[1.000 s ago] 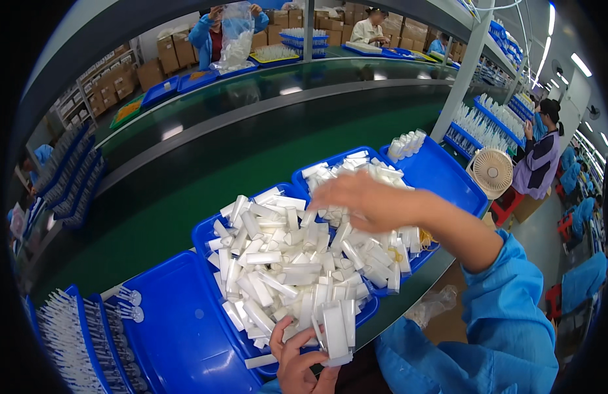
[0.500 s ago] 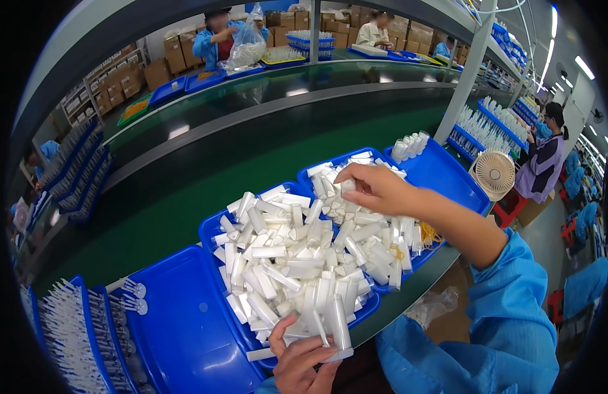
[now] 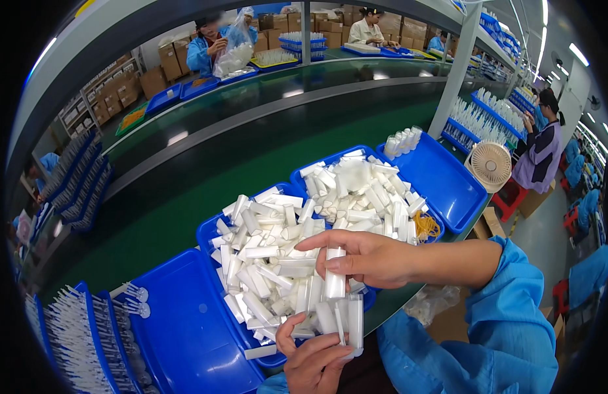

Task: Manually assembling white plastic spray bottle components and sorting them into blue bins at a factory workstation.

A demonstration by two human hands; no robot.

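Note:
Low in the middle, my left hand (image 3: 314, 361) grips a clear plastic tube (image 3: 355, 322) that stands roughly upright and has pale pieces in or against it. Just above, my right hand (image 3: 376, 261) pinches a short white cylinder (image 3: 335, 279) between thumb and fingers, its index finger stretched out over the pile. The cylinder hangs close over the tube; whether they touch I cannot tell. Around both hands lie many loose white pieces (image 3: 261, 253), heaped in a blue tray (image 3: 204, 230). More white pieces (image 3: 350, 177) fill a second blue tray beyond.
To the left is a blue tray (image 3: 186, 322) beside racks of white stems (image 3: 71, 335). At the right are yellow rubber bands (image 3: 427, 226), a blue tray (image 3: 441, 177) with capped clear tubes (image 3: 403, 141), and a fan (image 3: 491, 166). A green conveyor (image 3: 205, 174) runs behind; co-workers sit beyond.
My right hand has come back from the far heap toward my left hand, now with a white cylinder in view. The left hand and its tube have shifted slightly right.

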